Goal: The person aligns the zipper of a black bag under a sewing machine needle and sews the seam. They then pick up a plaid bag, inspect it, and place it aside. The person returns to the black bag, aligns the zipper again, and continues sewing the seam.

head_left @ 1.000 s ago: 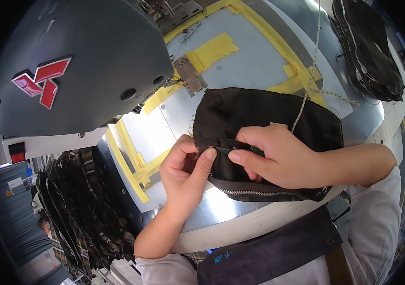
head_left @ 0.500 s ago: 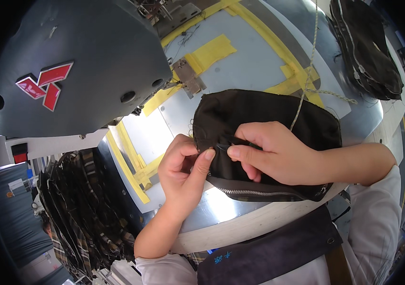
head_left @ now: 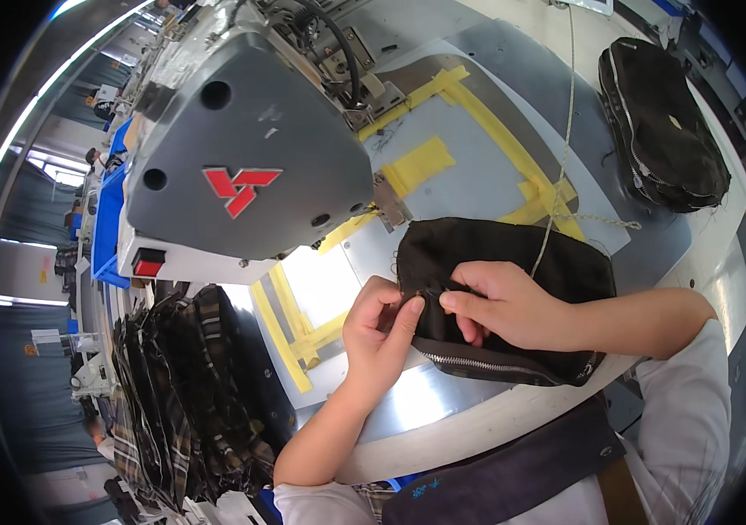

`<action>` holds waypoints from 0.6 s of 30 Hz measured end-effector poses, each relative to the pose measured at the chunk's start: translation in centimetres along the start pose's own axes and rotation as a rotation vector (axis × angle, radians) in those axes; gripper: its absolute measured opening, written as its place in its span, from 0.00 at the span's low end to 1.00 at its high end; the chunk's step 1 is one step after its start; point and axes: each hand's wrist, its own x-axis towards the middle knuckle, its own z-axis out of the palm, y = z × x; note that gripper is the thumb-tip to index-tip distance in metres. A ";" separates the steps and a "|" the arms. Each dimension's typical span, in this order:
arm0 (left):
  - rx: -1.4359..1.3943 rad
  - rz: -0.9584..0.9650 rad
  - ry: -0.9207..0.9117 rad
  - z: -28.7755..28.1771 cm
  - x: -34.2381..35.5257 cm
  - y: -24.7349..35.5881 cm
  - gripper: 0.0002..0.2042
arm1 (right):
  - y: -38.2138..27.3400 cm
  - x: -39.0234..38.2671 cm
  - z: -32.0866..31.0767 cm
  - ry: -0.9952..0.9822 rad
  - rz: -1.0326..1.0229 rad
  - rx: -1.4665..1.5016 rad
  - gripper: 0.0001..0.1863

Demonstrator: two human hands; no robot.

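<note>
A dark brown fabric pouch (head_left: 513, 241) with a metal zipper (head_left: 478, 360) along its near side lies at the table's front edge. My left hand (head_left: 382, 328) pinches the pouch's left edge between thumb and fingers. Close beside it, my right hand (head_left: 513, 306) rests over the pouch with thumb and forefinger closed. Something small and dark shows at those fingertips, and I cannot make out whether it is a tool or a fold of cloth.
A grey sewing machine head (head_left: 250, 157) stands at left, above a plate edged with yellow tape (head_left: 548, 206). A cord (head_left: 569, 114) hangs past the pouch. More zippered pouches (head_left: 666, 127) lie far right. Plaid fabric pieces (head_left: 189, 394) hang at lower left.
The view has tilted up, so the machine and pouch appear shifted right and lower. Both hands keep their closed grips at the pouch's left edge.
</note>
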 end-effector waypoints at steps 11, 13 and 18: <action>-0.157 -0.159 0.088 -0.9 0.6 0.8 0.05 | -2.3 -1.4 -1.1 0.082 -0.093 -0.300 0.12; -0.174 -0.197 0.072 -1.6 0.8 1.3 0.05 | -2.2 -1.1 -3.6 0.304 -0.317 -0.809 0.12; -0.170 -0.235 -0.077 -2.7 1.1 0.9 0.05 | -1.6 -0.5 -10.2 0.609 -0.255 -1.281 0.13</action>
